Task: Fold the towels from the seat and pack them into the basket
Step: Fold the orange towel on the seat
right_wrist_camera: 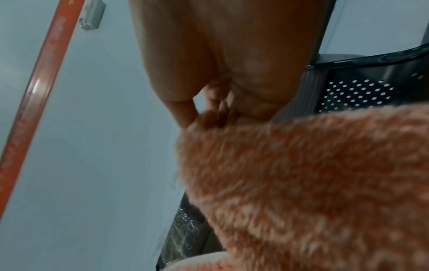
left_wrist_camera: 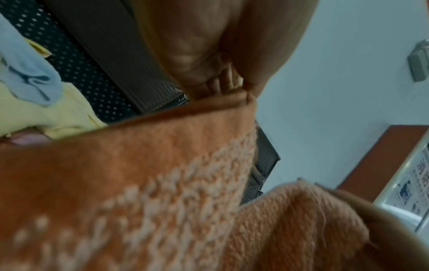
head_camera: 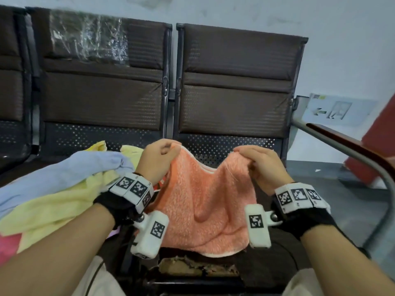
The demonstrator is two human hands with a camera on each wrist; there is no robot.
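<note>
orange towel held up by its two top corners, ready for the first fold

terry orange towel [head_camera: 203, 201] hangs between the hands above the seat [head_camera: 224, 146], sagging in the middle; the left hand [head_camera: 157, 158] pinches one top corner and the right hand [head_camera: 261, 163] pinches the other, fingers curled round the cloth. to fold it well, i judge the hands should draw apart until the top edge is taut, then bring corner to corner squarely. left of the left hand lies a heap: one blue towel [head_camera: 64, 174], what looks like two yellow towels [head_camera: 53, 208], and one pink piece [head_camera: 8, 246] at the edge. no basket shows in any view. two hands, one towel held.
</note>
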